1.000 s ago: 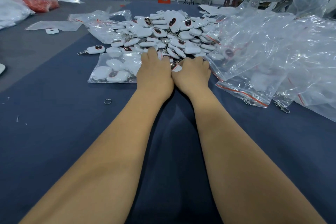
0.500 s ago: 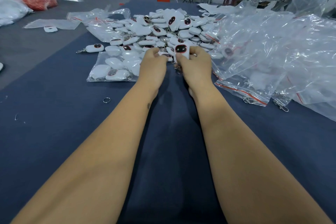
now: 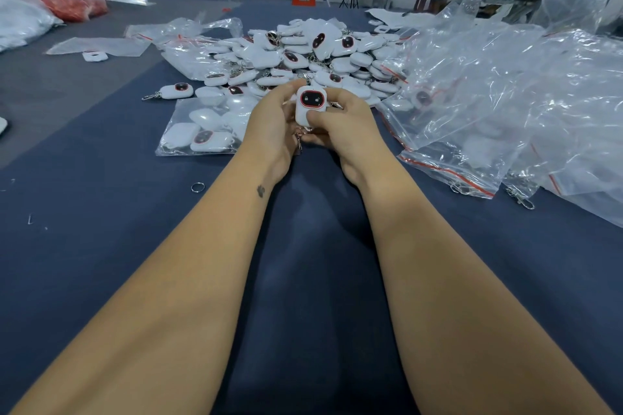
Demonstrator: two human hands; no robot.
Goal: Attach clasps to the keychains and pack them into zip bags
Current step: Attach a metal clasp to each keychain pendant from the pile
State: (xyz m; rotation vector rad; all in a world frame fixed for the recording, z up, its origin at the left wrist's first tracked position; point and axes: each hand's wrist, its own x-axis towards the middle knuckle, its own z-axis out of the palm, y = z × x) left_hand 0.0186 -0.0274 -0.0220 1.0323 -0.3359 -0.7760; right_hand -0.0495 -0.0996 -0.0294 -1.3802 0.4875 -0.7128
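Above the blue tabletop [image 3: 101,246], the left hand [image 3: 269,125] and right hand [image 3: 344,131] together pinch one white keychain [image 3: 310,104], face up, a metal clasp [image 3: 299,140] dangling beneath. Just beyond lies a filled zip bag [image 3: 202,131], then the keychain pile [image 3: 303,54].

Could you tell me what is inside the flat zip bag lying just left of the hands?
The zip bag holds several white keychains; one shows its dark, red-rimmed face. Their exact count and any clasps are hidden by overlap and glare.
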